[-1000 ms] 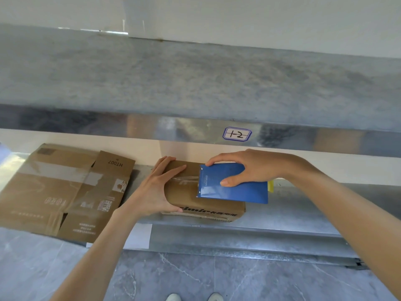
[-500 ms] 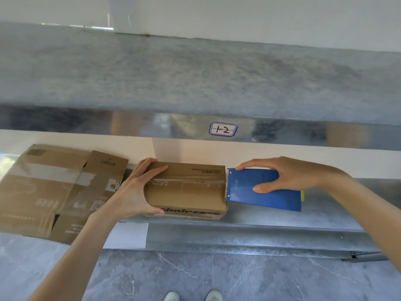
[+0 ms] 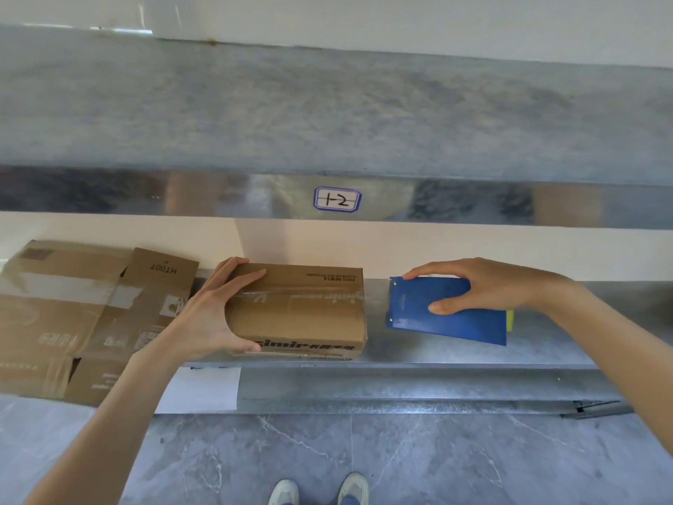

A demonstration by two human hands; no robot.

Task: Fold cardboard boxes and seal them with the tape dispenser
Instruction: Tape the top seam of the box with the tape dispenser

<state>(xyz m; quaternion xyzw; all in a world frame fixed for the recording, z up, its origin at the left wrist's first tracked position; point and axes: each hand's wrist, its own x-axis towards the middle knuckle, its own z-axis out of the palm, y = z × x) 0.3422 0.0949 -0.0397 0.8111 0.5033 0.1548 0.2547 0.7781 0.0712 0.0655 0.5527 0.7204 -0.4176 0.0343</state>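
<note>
The folded cardboard box sits on the metal shelf, a strip of clear tape along its top seam; the left hand grips its left end, fingers curled over the top and thumb under the front edge; the right hand holds the blue tape dispenser just right of the box, apart from it, fingers on top, thumb at the front; whether tape joins them is unclear; flattened cardboard lies left
</note>
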